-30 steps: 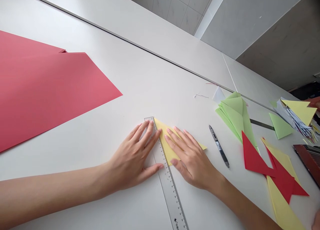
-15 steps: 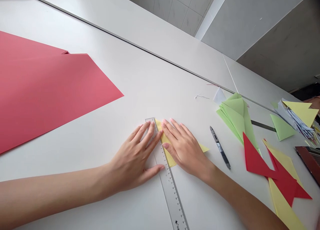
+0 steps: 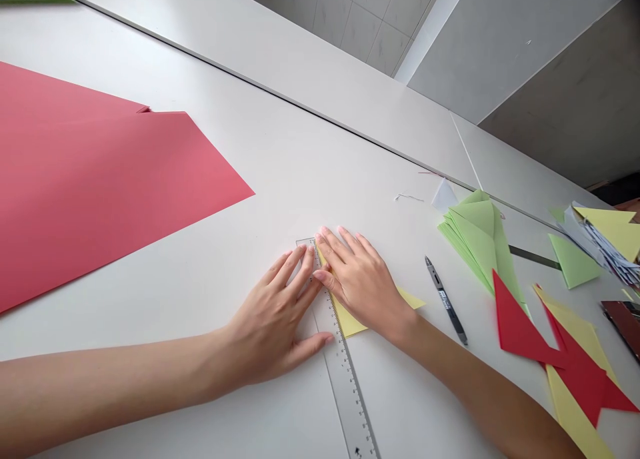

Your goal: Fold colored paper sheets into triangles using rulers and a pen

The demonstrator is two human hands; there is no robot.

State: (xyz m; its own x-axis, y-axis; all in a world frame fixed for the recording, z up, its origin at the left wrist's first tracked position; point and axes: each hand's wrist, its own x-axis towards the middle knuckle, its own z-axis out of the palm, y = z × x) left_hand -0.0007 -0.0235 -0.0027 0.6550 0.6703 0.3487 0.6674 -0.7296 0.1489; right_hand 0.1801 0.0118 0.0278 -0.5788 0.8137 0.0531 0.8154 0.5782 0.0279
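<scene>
**Yellow paper (image 3: 353,322) pinned under 2 open hands**

Nobody's gripping here, lol. Left hand (image 3: 270,332) lies flat, fingertips on the ruler (image 3: 345,386). Right hand (image 3: 360,279) presses the folded paper against the ruler's right edge on the table (image 3: 300,146). Pen (image 3: 446,300) sits just right, big red sheet (image 3: 100,186) well left.
</scene>
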